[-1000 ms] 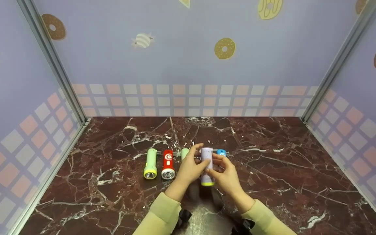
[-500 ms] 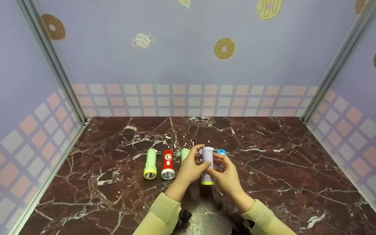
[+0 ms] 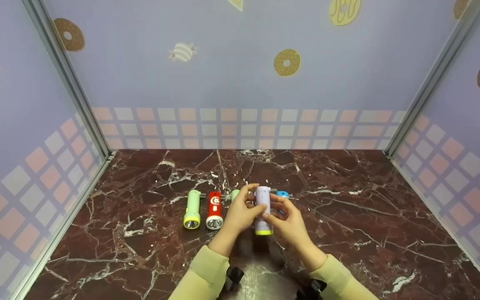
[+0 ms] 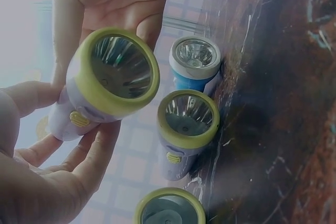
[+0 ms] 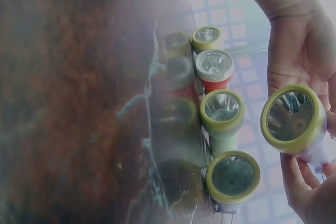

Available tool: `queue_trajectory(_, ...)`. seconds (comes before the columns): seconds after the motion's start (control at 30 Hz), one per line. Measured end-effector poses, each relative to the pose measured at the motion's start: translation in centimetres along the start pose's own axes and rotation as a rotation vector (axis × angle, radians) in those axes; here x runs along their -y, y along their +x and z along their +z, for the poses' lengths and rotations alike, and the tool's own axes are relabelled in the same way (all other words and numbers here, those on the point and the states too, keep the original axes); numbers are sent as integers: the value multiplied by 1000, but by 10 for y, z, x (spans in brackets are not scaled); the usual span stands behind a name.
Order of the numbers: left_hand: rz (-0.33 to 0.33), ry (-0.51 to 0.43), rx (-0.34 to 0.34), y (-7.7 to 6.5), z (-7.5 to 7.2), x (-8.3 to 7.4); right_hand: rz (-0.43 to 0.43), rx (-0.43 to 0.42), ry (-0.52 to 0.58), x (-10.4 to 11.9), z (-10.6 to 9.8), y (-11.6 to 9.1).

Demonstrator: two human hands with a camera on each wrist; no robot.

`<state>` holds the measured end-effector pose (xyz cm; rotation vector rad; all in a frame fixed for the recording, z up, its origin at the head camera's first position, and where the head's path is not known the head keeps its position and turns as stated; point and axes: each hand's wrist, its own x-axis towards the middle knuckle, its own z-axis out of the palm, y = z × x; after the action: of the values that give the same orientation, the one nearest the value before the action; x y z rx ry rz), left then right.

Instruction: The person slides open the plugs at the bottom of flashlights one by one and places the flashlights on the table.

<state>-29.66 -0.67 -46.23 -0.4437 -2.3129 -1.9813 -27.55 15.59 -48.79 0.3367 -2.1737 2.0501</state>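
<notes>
A lavender flashlight (image 3: 263, 196) with a yellow-green rim is held above the table between both hands, its lens end toward the person. My left hand (image 3: 240, 211) grips it from the left side, thumb on the body. From the right, my right hand (image 3: 291, 223) pinches the same body with thumb and fingers. The left wrist view shows its reflector and a small yellow switch (image 4: 79, 119) on its side. Behind it, a second lavender flashlight (image 4: 188, 124) lies on the table, mostly hidden in the head view.
More flashlights lie in a row with lenses facing the person: a green one (image 3: 192, 210) at far left, a red one (image 3: 214, 210), another green one (image 5: 223, 116) partly behind the left hand, and a blue one (image 3: 282, 194) behind the right hand. Patterned walls enclose the marble table (image 3: 140, 258).
The held flashlight has shifted slightly up and to the left in the head view. Both hands keep their grip on it, and the flashlights on the table stay in place.
</notes>
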Motion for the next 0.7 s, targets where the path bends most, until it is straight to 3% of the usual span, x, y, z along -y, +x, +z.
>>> queue_trajectory(0.4,20,-6,-57,6,-12,2,125,97,78,6,-1,-2)
queue_trajectory(0.7,-24,-22,-80,6,-14,1,121,157,79,7,-1,-3)
